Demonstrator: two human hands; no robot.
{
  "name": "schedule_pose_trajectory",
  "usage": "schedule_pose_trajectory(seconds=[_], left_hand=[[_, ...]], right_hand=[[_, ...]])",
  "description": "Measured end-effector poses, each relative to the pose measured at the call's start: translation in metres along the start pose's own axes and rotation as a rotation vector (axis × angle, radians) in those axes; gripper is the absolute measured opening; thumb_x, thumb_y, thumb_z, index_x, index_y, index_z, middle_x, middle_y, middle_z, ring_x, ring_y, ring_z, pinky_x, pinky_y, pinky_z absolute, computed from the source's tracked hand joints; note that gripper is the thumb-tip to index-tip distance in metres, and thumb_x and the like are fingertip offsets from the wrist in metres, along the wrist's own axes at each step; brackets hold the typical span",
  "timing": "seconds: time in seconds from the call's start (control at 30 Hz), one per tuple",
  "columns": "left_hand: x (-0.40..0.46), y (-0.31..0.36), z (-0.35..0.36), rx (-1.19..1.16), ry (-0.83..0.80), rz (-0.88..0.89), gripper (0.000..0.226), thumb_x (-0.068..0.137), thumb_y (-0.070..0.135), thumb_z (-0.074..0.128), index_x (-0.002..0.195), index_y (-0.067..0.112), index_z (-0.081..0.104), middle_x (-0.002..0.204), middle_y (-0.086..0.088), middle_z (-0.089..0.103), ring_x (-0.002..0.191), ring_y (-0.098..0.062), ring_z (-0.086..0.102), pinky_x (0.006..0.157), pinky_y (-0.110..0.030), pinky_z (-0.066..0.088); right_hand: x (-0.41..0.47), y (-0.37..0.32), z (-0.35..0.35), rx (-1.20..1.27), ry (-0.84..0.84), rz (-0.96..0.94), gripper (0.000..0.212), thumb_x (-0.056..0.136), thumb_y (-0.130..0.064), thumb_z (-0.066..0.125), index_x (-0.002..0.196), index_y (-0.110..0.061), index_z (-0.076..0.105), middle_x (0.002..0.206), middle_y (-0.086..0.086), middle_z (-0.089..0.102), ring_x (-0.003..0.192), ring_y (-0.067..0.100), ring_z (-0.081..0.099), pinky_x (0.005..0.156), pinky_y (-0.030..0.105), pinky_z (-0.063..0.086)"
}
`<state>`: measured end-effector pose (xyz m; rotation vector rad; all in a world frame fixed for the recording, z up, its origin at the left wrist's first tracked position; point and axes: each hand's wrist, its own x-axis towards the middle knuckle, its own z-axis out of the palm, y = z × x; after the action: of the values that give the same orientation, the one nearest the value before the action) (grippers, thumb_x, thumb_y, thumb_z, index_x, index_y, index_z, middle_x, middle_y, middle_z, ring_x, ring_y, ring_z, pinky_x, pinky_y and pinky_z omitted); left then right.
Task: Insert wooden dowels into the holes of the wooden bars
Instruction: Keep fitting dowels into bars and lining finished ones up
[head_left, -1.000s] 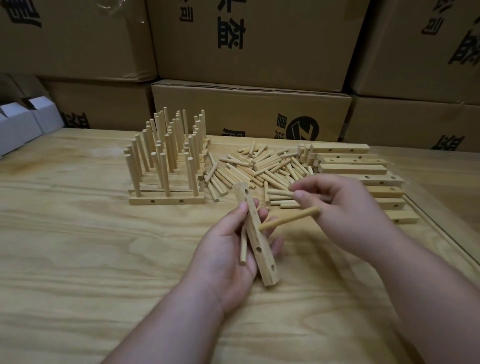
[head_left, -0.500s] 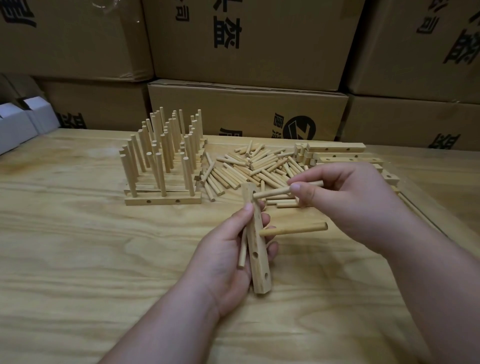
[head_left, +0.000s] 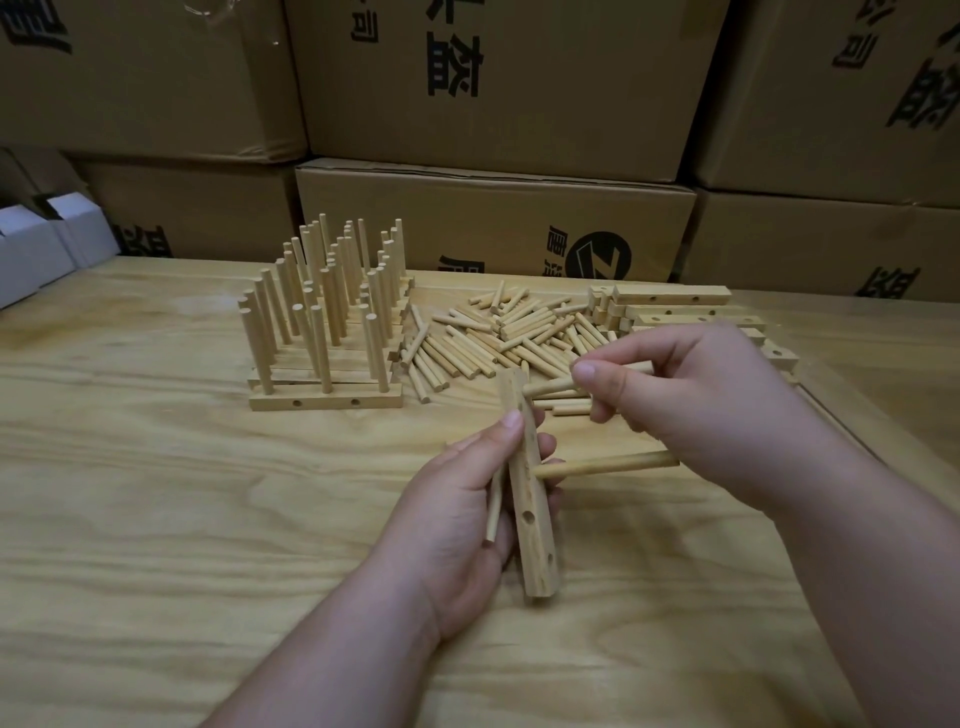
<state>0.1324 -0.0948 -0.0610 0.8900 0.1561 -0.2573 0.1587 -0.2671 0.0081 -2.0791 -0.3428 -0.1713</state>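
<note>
My left hand (head_left: 462, 514) grips a wooden bar (head_left: 530, 514) held upright-tilted above the table, together with a spare dowel (head_left: 494, 506) tucked against the palm. One dowel (head_left: 608, 464) sticks out of the bar's middle hole to the right. My right hand (head_left: 691, 400) pinches another dowel (head_left: 550, 385) whose left tip sits at the bar's top hole. A lower hole in the bar is open.
Finished bars with upright dowels (head_left: 324, 322) stand at the left back. A heap of loose dowels (head_left: 509, 332) lies in the middle, and stacked plain bars (head_left: 675, 306) lie behind my right hand. Cardboard boxes (head_left: 493, 223) wall the table's far edge.
The right hand let go of the dowel seated in the middle hole, took another dowel, and brought its tip to the bar's top hole. The left hand kept holding the bar.
</note>
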Motion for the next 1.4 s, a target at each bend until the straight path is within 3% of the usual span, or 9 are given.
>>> schedule_pose_trajectory(seconds=[0.23, 0.33, 0.43, 0.6, 0.77, 0.87, 0.97, 1.13, 1.4], left_hand=[[0.0, 0.006, -0.001, -0.162, -0.035, -0.05, 0.035, 0.096, 0.035, 0.055, 0.103, 0.009, 0.078, 0.081, -0.006, 0.067, 0.057, -0.018, 0.062, 0.052, -0.029, 0.054], [0.0, 0.008, -0.001, -0.236, -0.07, -0.096, 0.035, 0.098, 0.034, 0.054, 0.095, 0.01, 0.079, 0.078, -0.006, 0.064, 0.054, -0.016, 0.059, 0.048, -0.027, 0.052], [-0.002, 0.01, 0.0, -0.283, -0.114, -0.145, 0.03, 0.09, 0.03, 0.059, 0.095, 0.01, 0.08, 0.08, -0.006, 0.064, 0.054, -0.016, 0.058, 0.046, -0.026, 0.05], [-0.005, 0.01, 0.001, -0.298, -0.166, -0.195, 0.039, 0.094, 0.036, 0.052, 0.095, 0.01, 0.081, 0.078, -0.007, 0.063, 0.053, -0.015, 0.056, 0.043, -0.025, 0.048], [-0.004, 0.01, 0.0, -0.27, -0.206, -0.204, 0.044, 0.1, 0.04, 0.047, 0.094, 0.011, 0.08, 0.077, -0.005, 0.06, 0.053, -0.014, 0.055, 0.043, -0.024, 0.048], [-0.004, 0.009, -0.001, -0.214, -0.25, -0.203, 0.042, 0.097, 0.042, 0.048, 0.096, 0.015, 0.079, 0.078, -0.005, 0.06, 0.055, -0.014, 0.058, 0.043, -0.023, 0.049], [-0.004, 0.008, -0.002, -0.199, -0.252, -0.186, 0.035, 0.094, 0.042, 0.054, 0.097, 0.017, 0.078, 0.081, -0.005, 0.061, 0.058, -0.015, 0.059, 0.044, -0.025, 0.049], [0.002, 0.009, -0.001, -0.375, -0.079, -0.131, 0.032, 0.102, 0.043, 0.046, 0.116, 0.017, 0.058, 0.077, -0.007, 0.059, 0.055, -0.019, 0.058, 0.048, -0.029, 0.052], [0.009, 0.008, -0.004, -0.469, 0.099, 0.018, 0.034, 0.106, 0.047, 0.038, 0.107, 0.02, 0.059, 0.084, -0.011, 0.075, 0.072, -0.028, 0.076, 0.065, -0.044, 0.062]], right_hand=[[0.005, 0.004, 0.002, 0.442, -0.068, 0.145, 0.076, 0.073, -0.084, 0.047, 0.107, -0.021, 0.075, 0.086, 0.015, 0.075, 0.063, 0.019, 0.059, 0.048, 0.027, 0.045], [0.008, 0.013, 0.007, 0.416, -0.002, 0.271, 0.049, 0.097, -0.058, 0.048, 0.102, -0.018, 0.075, 0.082, 0.009, 0.074, 0.061, 0.018, 0.057, 0.048, 0.029, 0.043], [0.006, 0.02, 0.02, 0.239, -0.021, 0.416, 0.024, 0.099, -0.033, 0.059, 0.095, -0.017, 0.076, 0.07, -0.001, 0.07, 0.054, 0.012, 0.054, 0.047, 0.027, 0.043], [-0.001, 0.022, 0.042, 0.289, -0.309, 0.54, 0.03, 0.097, -0.033, 0.061, 0.075, -0.024, 0.078, 0.073, 0.004, 0.059, 0.055, 0.012, 0.048, 0.049, 0.028, 0.038], [0.002, 0.027, 0.047, 0.528, -0.322, 0.532, 0.035, 0.098, -0.023, 0.057, 0.069, -0.025, 0.077, 0.068, -0.002, 0.059, 0.057, 0.011, 0.045, 0.047, 0.024, 0.035], [0.002, 0.03, 0.046, 0.623, -0.316, 0.544, 0.032, 0.101, -0.021, 0.055, 0.081, -0.024, 0.08, 0.069, -0.002, 0.061, 0.059, 0.013, 0.045, 0.051, 0.026, 0.036], [0.007, 0.029, 0.04, 0.623, -0.16, 0.517, 0.022, 0.102, -0.025, 0.055, 0.096, -0.01, 0.071, 0.071, 0.001, 0.056, 0.054, 0.012, 0.044, 0.052, 0.028, 0.036], [0.012, 0.015, 0.008, 0.477, 0.225, 0.302, 0.023, 0.103, -0.027, 0.053, 0.089, -0.017, 0.069, 0.068, -0.003, 0.061, 0.052, 0.009, 0.05, 0.046, 0.024, 0.042], [0.002, -0.001, 0.02, 0.244, 0.064, 0.114, 0.021, 0.099, -0.029, 0.06, 0.084, -0.022, 0.074, 0.075, 0.002, 0.074, 0.058, 0.012, 0.059, 0.055, 0.027, 0.046]])
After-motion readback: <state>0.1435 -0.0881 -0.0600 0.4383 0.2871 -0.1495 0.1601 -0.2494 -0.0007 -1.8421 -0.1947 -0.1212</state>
